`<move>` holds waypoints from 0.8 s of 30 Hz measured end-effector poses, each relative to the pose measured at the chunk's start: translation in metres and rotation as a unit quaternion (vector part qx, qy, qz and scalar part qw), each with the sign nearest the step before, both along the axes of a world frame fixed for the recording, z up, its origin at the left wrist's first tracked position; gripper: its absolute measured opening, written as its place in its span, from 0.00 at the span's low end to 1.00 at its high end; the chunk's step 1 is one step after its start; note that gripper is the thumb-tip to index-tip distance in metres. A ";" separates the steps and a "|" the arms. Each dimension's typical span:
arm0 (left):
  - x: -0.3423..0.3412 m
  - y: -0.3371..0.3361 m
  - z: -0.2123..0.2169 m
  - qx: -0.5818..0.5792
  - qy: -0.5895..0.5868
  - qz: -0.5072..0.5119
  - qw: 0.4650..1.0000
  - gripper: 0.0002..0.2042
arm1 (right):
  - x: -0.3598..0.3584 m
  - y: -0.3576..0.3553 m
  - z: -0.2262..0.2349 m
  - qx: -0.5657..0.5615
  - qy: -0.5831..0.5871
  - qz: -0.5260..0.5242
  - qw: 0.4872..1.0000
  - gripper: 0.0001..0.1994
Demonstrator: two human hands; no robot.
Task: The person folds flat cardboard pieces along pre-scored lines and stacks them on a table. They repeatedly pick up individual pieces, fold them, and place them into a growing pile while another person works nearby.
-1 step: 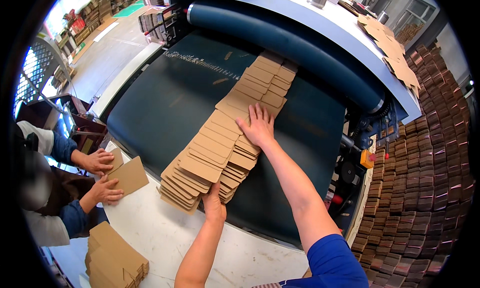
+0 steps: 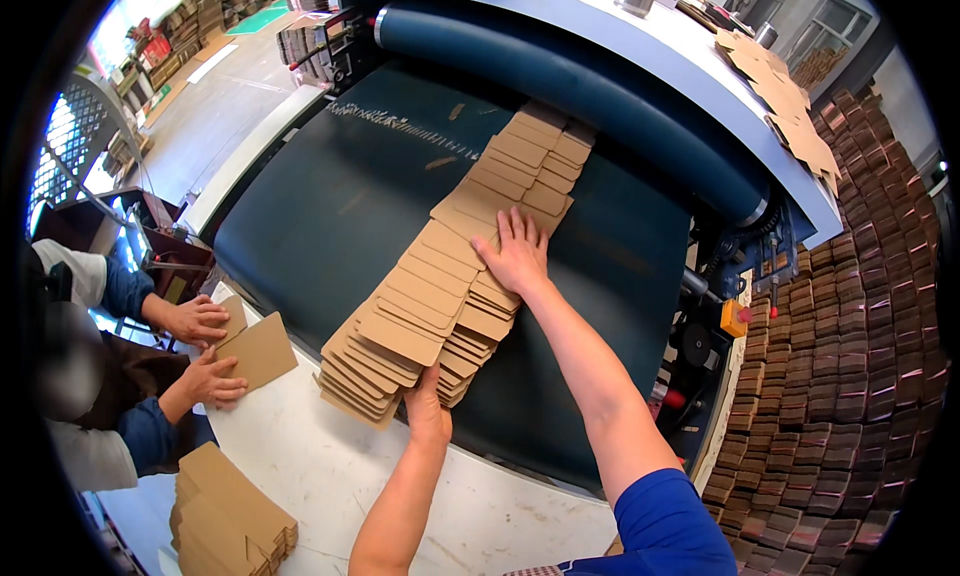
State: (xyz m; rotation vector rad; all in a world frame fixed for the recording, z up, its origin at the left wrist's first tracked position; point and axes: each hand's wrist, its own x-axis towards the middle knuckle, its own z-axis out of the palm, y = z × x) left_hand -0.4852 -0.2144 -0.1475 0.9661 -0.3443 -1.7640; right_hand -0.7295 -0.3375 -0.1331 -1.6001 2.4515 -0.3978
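Note:
A long overlapping run of flat brown cardboard pieces (image 2: 415,276) lies slantwise over a dark green conveyor belt (image 2: 320,201). Its far end reaches the big dark roller (image 2: 560,96); the near end is thicker, with edges fanned like steps. My left hand (image 2: 429,414) grips the near end from below right, thumb up against the edge, its other fingers mostly hidden by the cardboard. My right hand (image 2: 518,253) rests flat on the right side of the run about halfway along, fingers spread.
At left, a co-worker's hands (image 2: 205,351) press cardboard on the white table (image 2: 330,476). A cardboard stack (image 2: 230,516) stands at lower left. Bundled cardboard (image 2: 810,396) fills the right side. A yellow switch box (image 2: 735,318) sits beside the belt; loose sheets (image 2: 785,101) lie on the machine's pale cover.

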 end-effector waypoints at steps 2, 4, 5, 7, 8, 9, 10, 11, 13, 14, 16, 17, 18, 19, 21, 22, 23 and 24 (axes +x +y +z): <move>-0.001 0.001 0.003 0.004 0.012 0.002 1.000 0.39 | 0.001 0.001 0.001 -0.002 -0.002 0.001 1.000 0.45; -0.002 0.001 0.005 0.002 0.016 0.005 1.000 0.38 | 0.003 0.002 0.002 0.000 0.005 0.001 1.000 0.45; -0.004 -0.001 0.006 -0.002 0.014 0.007 1.000 0.38 | 0.004 0.001 0.003 0.002 0.008 0.001 1.000 0.45; -0.009 -0.005 0.006 -0.005 0.008 0.020 1.000 0.37 | 0.007 0.002 0.010 0.014 0.003 0.003 1.000 0.45; -0.013 -0.008 0.005 -0.005 0.006 0.030 1.000 0.37 | 0.008 0.002 0.012 0.020 0.001 0.004 1.000 0.45; -0.015 -0.009 0.003 -0.004 0.005 0.035 0.999 0.37 | 0.008 0.003 0.012 0.020 -0.001 0.001 1.000 0.45; -0.014 -0.008 0.003 0.005 0.013 0.026 1.000 0.36 | 0.008 0.004 0.011 0.020 -0.002 -0.002 1.000 0.45; -0.012 -0.007 0.003 0.012 0.022 0.017 1.000 0.36 | 0.008 0.005 0.011 0.020 -0.003 -0.005 1.000 0.45; -0.007 -0.007 0.005 0.017 0.033 0.012 0.999 0.35 | 0.010 0.006 0.013 0.018 -0.009 -0.004 1.000 0.45; -0.006 -0.005 0.002 0.014 0.037 0.013 0.999 0.35 | 0.011 0.008 0.014 0.017 -0.011 -0.003 1.000 0.46; 0.005 0.004 0.007 0.042 0.037 0.022 0.998 0.36 | 0.023 0.017 0.018 0.012 -0.012 0.002 1.000 0.46; 0.014 0.013 0.012 0.073 0.033 0.027 0.996 0.38 | 0.030 0.025 0.019 0.010 -0.012 0.005 1.000 0.46; 0.026 0.023 0.019 0.103 0.029 0.033 0.994 0.40 | 0.041 0.034 0.024 0.039 -0.006 0.021 0.999 0.46; 0.040 0.036 0.028 0.115 -0.001 0.047 0.992 0.38 | 0.055 0.047 0.033 0.071 -0.002 0.038 0.997 0.45; 0.077 0.061 0.037 0.130 -0.056 0.057 0.988 0.38 | 0.080 0.075 0.051 0.088 0.017 0.092 0.992 0.43; 0.090 0.071 0.048 0.123 -0.082 0.066 0.987 0.37 | 0.080 0.076 0.064 0.094 -0.045 0.093 0.990 0.42; 0.103 0.075 0.052 0.117 -0.090 0.065 0.987 0.36 | 0.076 0.075 0.078 0.101 -0.105 0.093 0.985 0.40; 0.113 0.080 0.056 0.113 -0.098 0.063 0.987 0.35 | 0.068 0.072 0.085 0.109 -0.166 0.091 0.976 0.39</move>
